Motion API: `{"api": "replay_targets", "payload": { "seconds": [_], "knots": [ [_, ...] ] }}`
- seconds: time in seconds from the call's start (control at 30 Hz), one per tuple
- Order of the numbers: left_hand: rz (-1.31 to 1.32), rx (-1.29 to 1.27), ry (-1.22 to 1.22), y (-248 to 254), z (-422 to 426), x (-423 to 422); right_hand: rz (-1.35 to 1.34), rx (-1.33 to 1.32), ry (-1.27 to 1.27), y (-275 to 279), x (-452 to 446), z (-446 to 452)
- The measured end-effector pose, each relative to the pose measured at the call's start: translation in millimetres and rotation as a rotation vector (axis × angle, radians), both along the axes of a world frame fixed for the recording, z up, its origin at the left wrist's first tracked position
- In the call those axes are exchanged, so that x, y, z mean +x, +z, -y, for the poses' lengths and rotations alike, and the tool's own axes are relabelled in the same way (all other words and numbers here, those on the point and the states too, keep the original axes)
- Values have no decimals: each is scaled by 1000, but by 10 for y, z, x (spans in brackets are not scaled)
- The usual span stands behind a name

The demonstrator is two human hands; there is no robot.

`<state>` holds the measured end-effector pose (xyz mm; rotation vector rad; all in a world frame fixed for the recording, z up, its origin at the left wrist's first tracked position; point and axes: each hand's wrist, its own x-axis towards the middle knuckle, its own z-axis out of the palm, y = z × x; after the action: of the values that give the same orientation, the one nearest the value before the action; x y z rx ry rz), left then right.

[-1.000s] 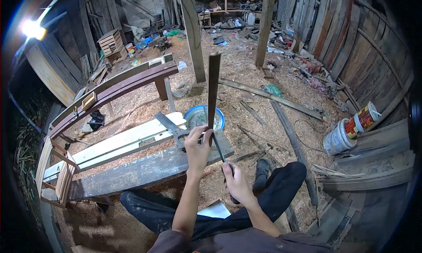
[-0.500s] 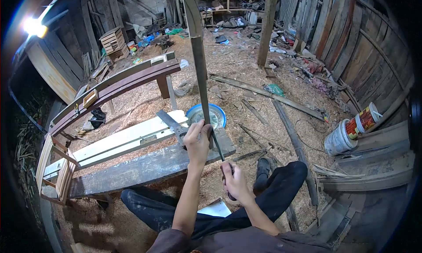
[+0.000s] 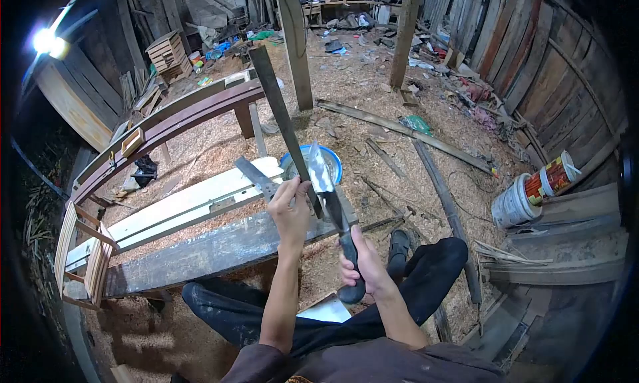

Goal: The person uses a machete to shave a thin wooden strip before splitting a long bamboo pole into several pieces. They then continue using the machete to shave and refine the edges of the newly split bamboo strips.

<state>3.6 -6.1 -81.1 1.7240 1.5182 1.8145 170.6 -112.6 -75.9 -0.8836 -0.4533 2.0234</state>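
My left hand point(image 3: 291, 203) is closed around a long dark wooden strip point(image 3: 281, 110), which stands upright and leans a little to the left. The strip's lower end is near the end of a low weathered bench point(image 3: 219, 250); contact there is partly hidden. In my right hand point(image 3: 363, 263) is a large knife point(image 3: 321, 173) by its black handle, blade up with its bright flat face showing, just right of the strip. A flat dark piece point(image 3: 253, 175) lies on the bench beside my left hand. Behind the blade sits a blue-rimmed basin point(image 3: 338, 167).
Pale planks point(image 3: 180, 213) lie along the bench's far side. Beyond stands a curved reddish-brown wooden frame point(image 3: 186, 123). Wooden posts point(image 3: 405, 43) rise from the shavings-covered floor. Long boards point(image 3: 446, 210) lie to the right, near stacked buckets point(image 3: 516, 206).
The knife has turned from edge-on to showing its flat face, and its tip now points up beside the strip. The strip's top has tilted left, away from the post behind it.
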Motion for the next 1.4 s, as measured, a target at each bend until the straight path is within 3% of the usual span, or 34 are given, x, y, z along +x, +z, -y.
{"api": "replay_targets", "payload": {
  "seconds": [0.03, 0.1, 0.17, 0.43, 0.5, 0.53, 0.63, 0.73, 0.9, 0.97, 1.0, 1.1, 1.17, 1.23, 1.27, 1.4],
  "knots": [
    [-2, 1, 4, 14, 9, -12, -2, 1, 4, 41, -17, -33],
    [1, -32, -17, 40, 45, -31, 344, 206, -95, 95, -71, -56],
    [-9, -7, -10, 48, 67, -11, 304, 202, -95, 141, -65, -52],
    [-8, -5, -33, 67, 102, 36, 614, 636, -326, 153, -241, 108],
    [8, 22, -11, 7, 68, 25, 916, 565, -108, -220, -287, 90],
    [9, 23, -11, 6, 66, -10, 1215, 746, -201, -347, -327, 60],
    [24, 1, 7, 46, 28, -55, 1065, 535, -67, -392, -255, 61],
    [9, 14, -19, 59, 142, -27, 883, 563, -135, -494, -193, 23],
    [-20, 49, -80, 76, 123, 136, 838, 555, -172, -531, -125, 94],
    [-14, 16, -106, 68, 139, 201, 535, 299, 40, -537, -73, 106],
    [-17, 24, -123, 72, 139, 242, 282, 46, 151, -254, -46, 136],
    [-24, 43, -157, 123, 131, 303, 159, -20, 257, -411, 65, 53],
    [-24, 61, -133, 102, 102, 262, 299, 25, 279, -516, 62, 9],
    [-12, 54, -124, 64, 106, 161, 1039, 501, -2, -616, -79, 15],
    [-2, 51, -112, 61, 107, 98, 1239, 533, -79, -745, -140, 9],
    [-18, 5, -39, 62, 133, -72, 909, 599, -20, -747, -226, -1]
  ]
}}
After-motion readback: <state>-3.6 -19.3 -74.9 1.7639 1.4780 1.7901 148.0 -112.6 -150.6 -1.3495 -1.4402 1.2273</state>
